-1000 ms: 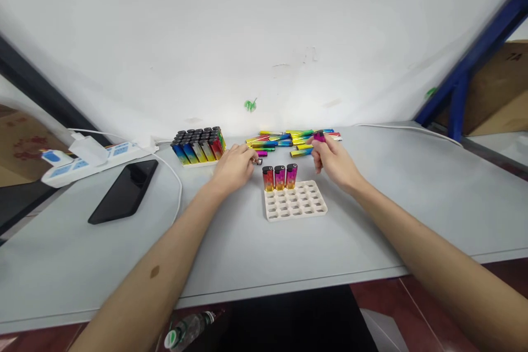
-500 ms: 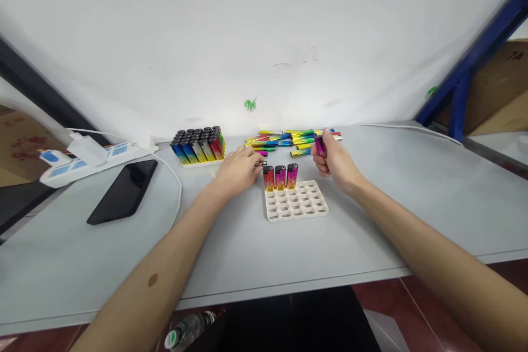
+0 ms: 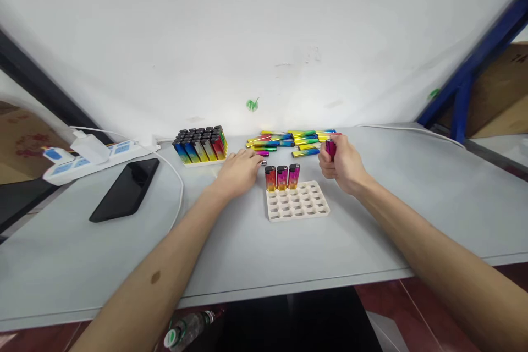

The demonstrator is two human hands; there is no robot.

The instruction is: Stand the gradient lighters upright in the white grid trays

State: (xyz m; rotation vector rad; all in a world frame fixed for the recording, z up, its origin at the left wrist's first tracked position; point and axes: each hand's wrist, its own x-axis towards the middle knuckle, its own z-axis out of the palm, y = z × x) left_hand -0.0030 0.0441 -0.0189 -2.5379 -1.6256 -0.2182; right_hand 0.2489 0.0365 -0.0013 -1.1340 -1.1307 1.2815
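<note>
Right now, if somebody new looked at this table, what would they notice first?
Probably the packed rainbow lighters with black tops, standing left of centre near the wall. Next might come the loose shiny lighters scattered along the wall, and three upright lighters in the far-left corner of the white tray.

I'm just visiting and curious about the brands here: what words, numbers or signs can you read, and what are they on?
"7A": on the right-hand cardboard box.
Red print on the left-hand cardboard box: too blurred to read.
Markings on the power strip: too small to read.
Bottle cap: mark too small to read.
Upright lighters in the front tray: no readable text.
</note>
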